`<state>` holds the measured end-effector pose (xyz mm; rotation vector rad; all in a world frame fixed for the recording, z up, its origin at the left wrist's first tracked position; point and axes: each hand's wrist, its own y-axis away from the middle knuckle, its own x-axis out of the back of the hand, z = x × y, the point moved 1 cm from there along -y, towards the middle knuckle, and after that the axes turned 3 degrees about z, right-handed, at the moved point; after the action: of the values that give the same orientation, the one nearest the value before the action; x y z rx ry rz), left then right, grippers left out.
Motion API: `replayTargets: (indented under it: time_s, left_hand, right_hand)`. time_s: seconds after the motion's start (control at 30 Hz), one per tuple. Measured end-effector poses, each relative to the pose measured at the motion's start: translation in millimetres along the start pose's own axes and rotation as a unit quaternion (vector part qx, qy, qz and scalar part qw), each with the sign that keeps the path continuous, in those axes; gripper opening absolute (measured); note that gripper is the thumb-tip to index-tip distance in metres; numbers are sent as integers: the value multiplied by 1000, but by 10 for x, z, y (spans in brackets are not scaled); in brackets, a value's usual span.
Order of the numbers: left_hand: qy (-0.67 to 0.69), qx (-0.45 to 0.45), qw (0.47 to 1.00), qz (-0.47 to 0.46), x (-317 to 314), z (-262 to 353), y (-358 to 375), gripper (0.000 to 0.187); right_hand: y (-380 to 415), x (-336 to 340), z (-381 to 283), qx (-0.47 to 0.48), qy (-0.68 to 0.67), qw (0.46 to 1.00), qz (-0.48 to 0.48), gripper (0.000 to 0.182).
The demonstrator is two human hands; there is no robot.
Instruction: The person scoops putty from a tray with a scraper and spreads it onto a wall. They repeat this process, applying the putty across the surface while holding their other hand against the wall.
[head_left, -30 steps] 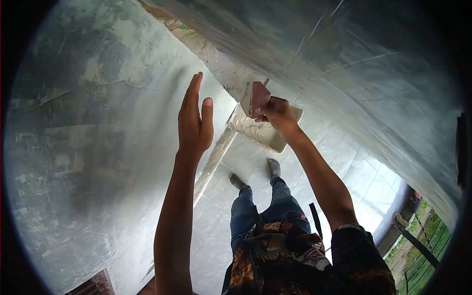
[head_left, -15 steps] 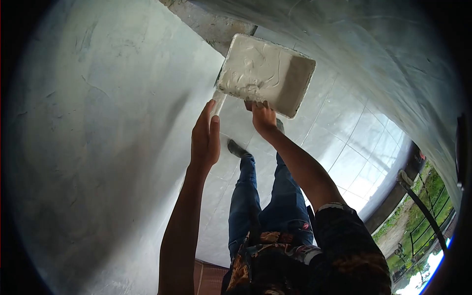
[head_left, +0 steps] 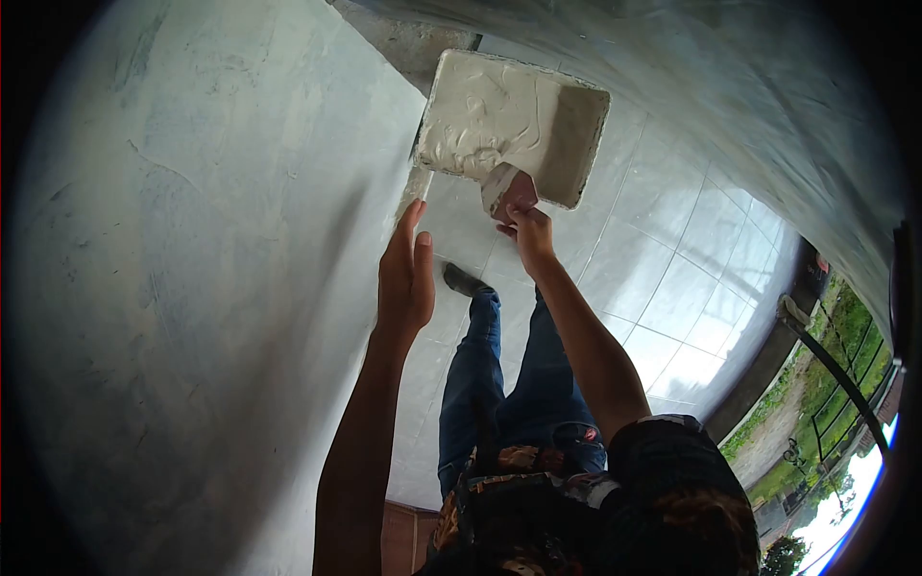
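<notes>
A rectangular tray [head_left: 593,149] of pale, wet putty [head_left: 480,106] is ahead of my hands, with a bare-looking, thinly smeared strip along its right side. My right hand [head_left: 530,235] grips a reddish-brown flat putty scraper [head_left: 517,190] at the tray's near edge. Pale putty coats the scraper's left side. Beside the plastered wall, my left hand [head_left: 408,278] is held edge-on with straight fingers and the thumb apart. Its palm side is partly hidden, and nothing shows in it. A narrow whitish strip [head_left: 415,187] lies just beyond its fingertips.
The smooth grey-white wall [head_left: 211,240] fills the left side, and another plastered surface [head_left: 759,106] slopes along the upper right. Pale tiles [head_left: 663,230] cover the floor around my legs and boot [head_left: 463,279]. A dark curved hose or bar [head_left: 836,370] crosses by the grass outside.
My right hand has drawn back from the tray's rim and turned, bringing the scraper's flat face into view. My left hand has hardly moved. The view has shifted slightly.
</notes>
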<state>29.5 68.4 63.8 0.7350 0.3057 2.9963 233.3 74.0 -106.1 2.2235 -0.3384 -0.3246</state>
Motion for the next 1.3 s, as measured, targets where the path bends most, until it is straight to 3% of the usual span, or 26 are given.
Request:
replayTargets:
  time_s: [0.03, 0.13, 0.23, 0.3, 0.33, 0.37, 0.4, 0.47, 0.53, 0.6, 0.73, 0.8, 0.9, 0.97, 1.17, 1.2, 1.3]
  left_hand:
    - [3, -2, 1000, -6, -30, -21, -4, 57]
    - [7, 3, 1000, -26, -125, -65, -17, 58]
    - [19, 26, 999, -35, -176, -13, -13, 59]
    - [8, 13, 999, -36, -197, -64, 1, 59]
    - [9, 19, 999, -38, -207, -66, -3, 59]
    - [10, 23, 999, -39, -217, -66, -24, 59]
    - [11, 23, 999, -37, -221, -66, -43, 59]
    - [9, 25, 999, -33, -204, -91, -34, 59]
    - [16, 32, 999, -28, -185, -94, -52, 59]
    - [25, 33, 999, -25, -194, -110, -80, 59]
    - [-3, 56, 998, -16, -215, -124, -86, 60]
    - [-15, 63, 998, -11, -194, -119, -85, 60]
    - [-15, 84, 996, 7, -194, -123, -42, 61]
    - [-22, 98, 995, 13, -200, -119, -35, 63]
    - [-16, 94, 995, 29, -288, -59, -36, 67]
    - [-14, 89, 995, 35, -289, -34, -39, 68]
    - [-21, 93, 994, 50, -318, 0, -65, 60]
  right_hand:
    - [-93, 16, 78, -17, -164, 986, 30, 12]
    - [-265, 54, 419, -49, -285, 953, 92, 19]
    - [12, 116, 729, -53, -292, 949, 106, 23]
    - [200, 299, 1027, -111, -221, 961, 126, 22]
    - [307, 379, 1079, -114, -135, 976, 124, 18]
    - [388, 451, 1047, -112, -134, 977, 124, 18]
    - [482, 510, 923, -19, 32, 995, 92, 14]
    - [659, 516, 356, 179, 318, 929, 59, 10]
    - [557, 619, -223, 422, 421, 802, 19, 12]
    - [321, 725, -673, 485, 491, 724, 7, 17]
    - [-306, 822, -867, 434, 576, 691, -58, 17]
    - [-550, 699, -785, 410, 584, 687, -136, 14]
    - [-860, 249, -600, 357, 623, 676, -164, 13]
    - [-927, -77, -553, 400, 647, 614, -210, 13]
    - [-844, -597, -972, 336, 681, 623, -190, 17]
    - [-821, -624, -1024, 339, 697, 602, -194, 23]
    - [-907, -566, -783, 377, 666, 608, -212, 25]
